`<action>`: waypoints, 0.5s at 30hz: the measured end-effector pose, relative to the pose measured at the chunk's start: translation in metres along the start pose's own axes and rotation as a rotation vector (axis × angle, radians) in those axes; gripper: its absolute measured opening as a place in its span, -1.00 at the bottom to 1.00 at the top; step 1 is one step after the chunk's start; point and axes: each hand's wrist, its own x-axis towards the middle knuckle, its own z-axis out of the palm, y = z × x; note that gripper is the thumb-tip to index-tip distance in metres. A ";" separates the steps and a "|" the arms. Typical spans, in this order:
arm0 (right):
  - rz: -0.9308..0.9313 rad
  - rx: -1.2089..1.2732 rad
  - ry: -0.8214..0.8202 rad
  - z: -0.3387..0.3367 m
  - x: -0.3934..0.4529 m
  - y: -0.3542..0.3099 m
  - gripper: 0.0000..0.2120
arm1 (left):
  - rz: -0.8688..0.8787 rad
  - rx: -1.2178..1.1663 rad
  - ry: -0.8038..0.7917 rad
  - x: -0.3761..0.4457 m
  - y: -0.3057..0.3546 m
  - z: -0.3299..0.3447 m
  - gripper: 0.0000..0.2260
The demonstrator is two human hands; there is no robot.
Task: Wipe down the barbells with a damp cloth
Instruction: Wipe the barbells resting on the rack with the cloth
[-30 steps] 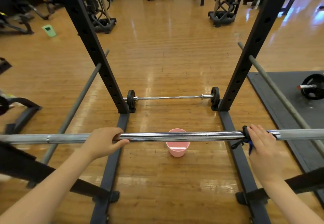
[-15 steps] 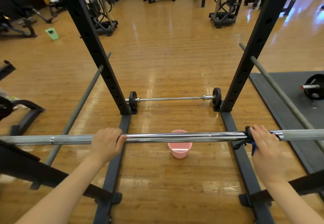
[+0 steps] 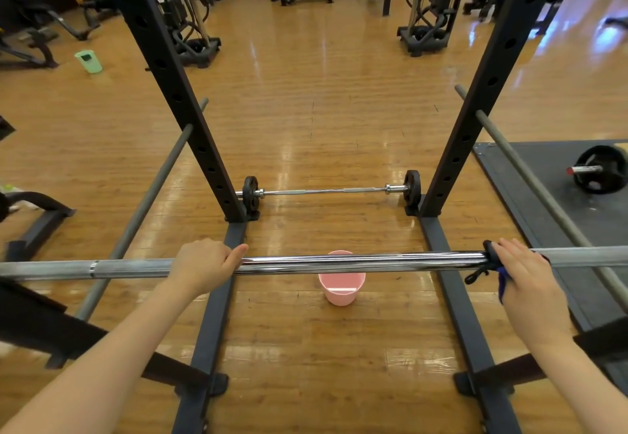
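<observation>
The racked barbell (image 3: pixel 356 261) is steadied by the left hand (image 3: pixel 203 263), curled over the knurling, apparently so it won't roll. On the right, a dark cloth (image 3: pixel 489 263) is pressed around the shaft under the right hand (image 3: pixel 523 272), fingers wrapped over it, 1 pink bucket (image 3: pixel 341 285) waiting below.

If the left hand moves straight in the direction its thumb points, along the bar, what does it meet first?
The left hand would slide right along the shiny bar, free until the dark cloth under the right hand.
</observation>
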 end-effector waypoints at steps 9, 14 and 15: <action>0.067 0.015 0.035 0.005 -0.002 -0.001 -0.50 | 0.124 -0.073 0.343 -0.050 0.002 0.025 -0.41; 0.067 -0.009 0.072 0.013 -0.006 -0.010 -0.49 | 0.027 -0.067 0.316 -0.049 0.014 0.032 -0.36; 0.066 -0.015 0.071 0.014 -0.005 -0.010 -0.48 | 0.010 -0.062 0.326 -0.047 0.015 0.032 -0.36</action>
